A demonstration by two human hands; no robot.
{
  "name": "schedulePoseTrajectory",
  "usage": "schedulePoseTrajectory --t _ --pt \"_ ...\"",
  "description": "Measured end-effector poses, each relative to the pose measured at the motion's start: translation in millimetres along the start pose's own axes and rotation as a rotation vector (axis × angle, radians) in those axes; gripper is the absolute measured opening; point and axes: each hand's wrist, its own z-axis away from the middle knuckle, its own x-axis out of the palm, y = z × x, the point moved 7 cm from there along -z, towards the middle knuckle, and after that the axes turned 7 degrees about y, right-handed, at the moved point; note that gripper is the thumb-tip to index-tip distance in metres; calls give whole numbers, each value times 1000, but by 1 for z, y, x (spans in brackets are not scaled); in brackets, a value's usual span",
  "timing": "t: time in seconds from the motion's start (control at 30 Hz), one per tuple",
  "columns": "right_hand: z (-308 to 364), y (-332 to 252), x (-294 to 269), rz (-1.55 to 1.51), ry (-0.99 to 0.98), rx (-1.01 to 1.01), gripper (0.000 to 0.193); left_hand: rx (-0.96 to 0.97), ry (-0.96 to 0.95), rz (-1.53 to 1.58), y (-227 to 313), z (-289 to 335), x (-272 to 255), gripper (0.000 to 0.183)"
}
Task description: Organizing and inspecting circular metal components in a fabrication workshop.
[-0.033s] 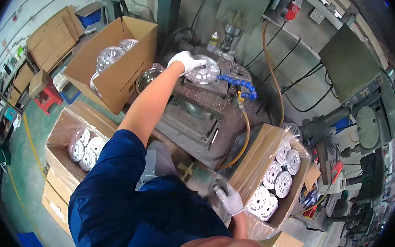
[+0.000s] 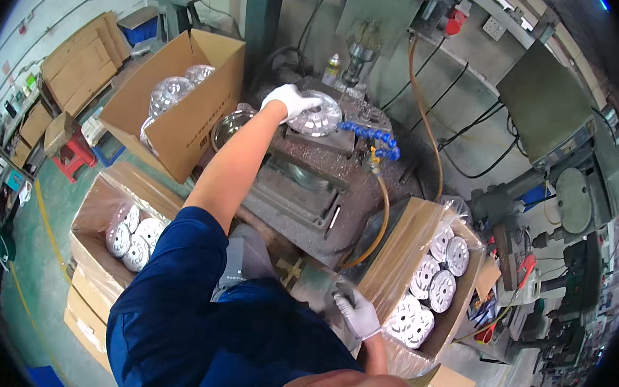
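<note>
My left hand (image 2: 287,102), in a white glove, is stretched far forward and grips the left edge of a shiny round metal disc (image 2: 322,122) with a ring of raised segments. The disc lies flat on a block on the machine table (image 2: 333,166), below the drill spindle (image 2: 358,63). A blue segmented coolant hose (image 2: 372,133) points at its right side. My right hand (image 2: 361,316), also gloved, is low at the table's front right, its fingers curled round a greyish part that I cannot make out. A shiny metal bowl-like ring (image 2: 231,128) sits left of the disc, partly behind my forearm.
Left of the table stands a tall cardboard box (image 2: 191,129) of shiny discs. A lower plastic-lined box (image 2: 90,212) holds several white-faced discs, as does another box (image 2: 384,258) at right. A spray can (image 2: 331,70) stands behind the disc. Brown hose (image 2: 381,221) hangs over the front edge.
</note>
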Motion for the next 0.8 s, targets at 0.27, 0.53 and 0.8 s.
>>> schedulePoseTrajectory --t 0.27,0.53,0.8 --pt "-12 -5 3 92 -36 -63 50 -76 -59 18 -6 2 4 93" --pt "2 6 1 182 26 -68 58 -11 17 56 0 2 -1 79" --pt "6 -3 5 197 -1 -69 56 -70 -19 75 -4 6 3 89"
